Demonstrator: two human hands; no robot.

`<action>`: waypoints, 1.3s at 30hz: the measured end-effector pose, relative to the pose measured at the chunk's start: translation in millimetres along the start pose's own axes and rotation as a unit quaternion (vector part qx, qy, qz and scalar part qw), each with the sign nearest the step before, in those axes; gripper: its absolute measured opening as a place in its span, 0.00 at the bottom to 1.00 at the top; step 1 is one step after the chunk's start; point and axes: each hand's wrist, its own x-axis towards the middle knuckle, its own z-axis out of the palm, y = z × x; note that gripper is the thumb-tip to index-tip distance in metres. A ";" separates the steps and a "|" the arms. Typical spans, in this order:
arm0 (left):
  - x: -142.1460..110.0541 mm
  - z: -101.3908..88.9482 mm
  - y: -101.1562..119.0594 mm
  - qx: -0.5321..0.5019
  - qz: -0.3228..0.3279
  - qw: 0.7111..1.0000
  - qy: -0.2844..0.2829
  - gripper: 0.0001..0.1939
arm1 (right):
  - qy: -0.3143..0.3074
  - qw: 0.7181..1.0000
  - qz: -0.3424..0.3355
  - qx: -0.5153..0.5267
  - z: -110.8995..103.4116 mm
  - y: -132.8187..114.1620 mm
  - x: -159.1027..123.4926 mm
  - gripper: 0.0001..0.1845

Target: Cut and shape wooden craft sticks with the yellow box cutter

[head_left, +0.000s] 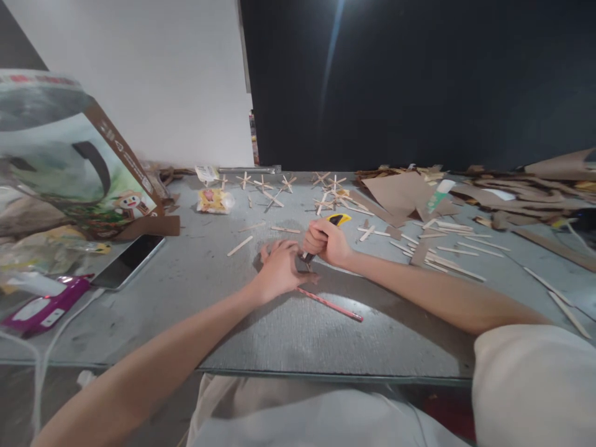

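My right hand [328, 242] is closed in a fist around a utility knife [339, 219] with a yellow and black handle. The knife points down at the table, its tip close to my left thumb. My left hand [278, 268] rests on the tabletop with its fingers spread. A small brownish piece [311, 279] shows beside my left thumb, too blurred to name for certain. Just below that hand lies a pink striped pencil [333, 305]. Single wooden craft sticks, one [285, 230] above my left hand and another [239, 246] to its left, lie flat.
Several star-shaped stick assemblies [262, 183] stand along the back. Loose sticks [459, 264], cardboard pieces [395, 192] and a green-white tube [439, 196] are at right. A phone [129, 261], purple device [46, 304], yellow packet [214, 201] and large printed package [60, 155] occupy the left.
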 end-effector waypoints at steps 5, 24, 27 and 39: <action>1.0 -0.1 3.6 0.022 -0.007 1.000 -0.013 0.27 | 0.003 1.000 0.017 -0.019 2.1 -3.1 0.4 0.35; -6.1 -16.0 -8.1 -0.270 0.051 0.952 -0.136 0.38 | 0.027 0.987 -0.092 -0.126 42.8 -31.9 -23.2 0.31; -10.5 -13.2 -2.7 -0.302 0.032 0.946 -0.113 0.33 | 0.040 0.977 -0.113 -0.179 36.6 -41.6 -23.7 0.30; -9.8 -11.1 2.8 -0.281 -0.031 0.959 -0.007 0.24 | 0.119 0.927 -0.043 -0.353 23.1 -43.7 -82.8 0.26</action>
